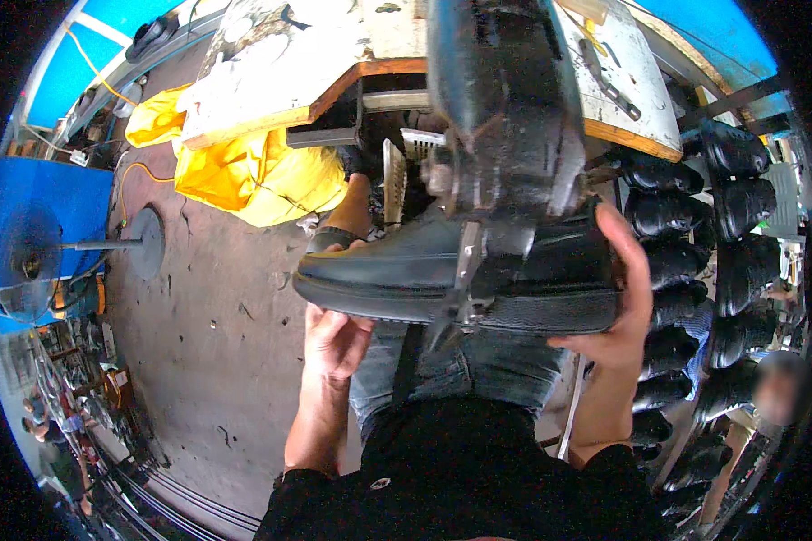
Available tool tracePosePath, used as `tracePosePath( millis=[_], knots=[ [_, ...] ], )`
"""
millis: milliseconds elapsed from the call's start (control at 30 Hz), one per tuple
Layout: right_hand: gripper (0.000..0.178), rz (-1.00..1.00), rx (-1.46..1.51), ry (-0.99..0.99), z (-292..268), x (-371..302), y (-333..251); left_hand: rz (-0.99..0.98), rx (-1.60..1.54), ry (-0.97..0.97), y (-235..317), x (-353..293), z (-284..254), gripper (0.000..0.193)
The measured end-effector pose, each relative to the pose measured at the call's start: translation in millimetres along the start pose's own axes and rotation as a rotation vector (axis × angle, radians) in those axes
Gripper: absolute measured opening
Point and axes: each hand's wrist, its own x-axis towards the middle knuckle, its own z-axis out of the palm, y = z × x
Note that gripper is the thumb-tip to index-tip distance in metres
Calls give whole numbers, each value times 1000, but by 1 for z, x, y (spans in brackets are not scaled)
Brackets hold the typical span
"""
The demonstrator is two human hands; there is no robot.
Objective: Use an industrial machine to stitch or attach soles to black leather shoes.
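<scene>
A black shoe [379,270] lies sideways across my front, its toe to the left and its heel to the right. My left hand [338,343] is closed on the toe end from below, and some of its fingertips show over the top edge. Around the heel curls my right hand [627,279], thumb below and fingers up the back. Over the middle of the shoe comes down the dark, worn head of a machine [510,108]. A narrow metal piece [465,270] of it crosses the shoe's side; whether it touches the shoe I cannot tell.
Ahead stands a white worktable [370,36] with a wooden edge and a metal tool [609,81] on it. Yellow cloth [253,176] hangs below. A fan [32,261] stands left. Racks at right carry several black shoes [744,207]; a person [776,388] is beyond them.
</scene>
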Motion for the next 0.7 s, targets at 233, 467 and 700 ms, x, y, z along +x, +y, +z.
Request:
tracePosePath(
  millis=[233,467,700],
  knots=[
    [105,81,-34,-67,48,5,-2,850,808,148,38,-6,20,89],
    [96,14,-181,-180,45,20,-16,804,1794,-409,47,-4,118,106],
    [85,39,-318,-232,36,30,-47,550,1556,-502,38,13,128,88]
  ],
)
